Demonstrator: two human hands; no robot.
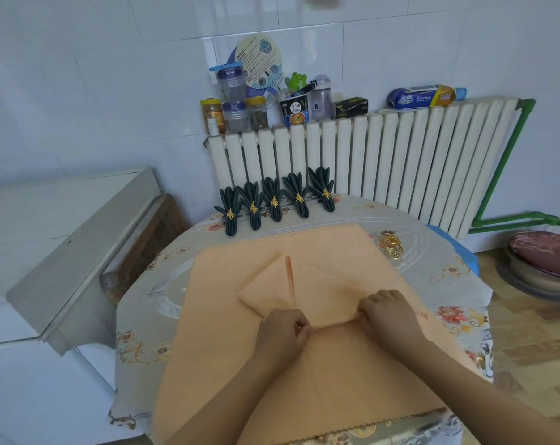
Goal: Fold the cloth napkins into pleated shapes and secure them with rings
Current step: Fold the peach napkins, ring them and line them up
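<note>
Across the frame's middle, on the bench (432,252), lies the peach napkin (320,252); pleats should stay even and narrow. Left hand (280,329) and right hand (389,313), apart, pinch its fold. Gold rings (391,245) wait upper right.

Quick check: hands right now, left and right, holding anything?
Left hand: pinching a fold of the orange napkin.
Right hand: pinching the same fold.
</note>
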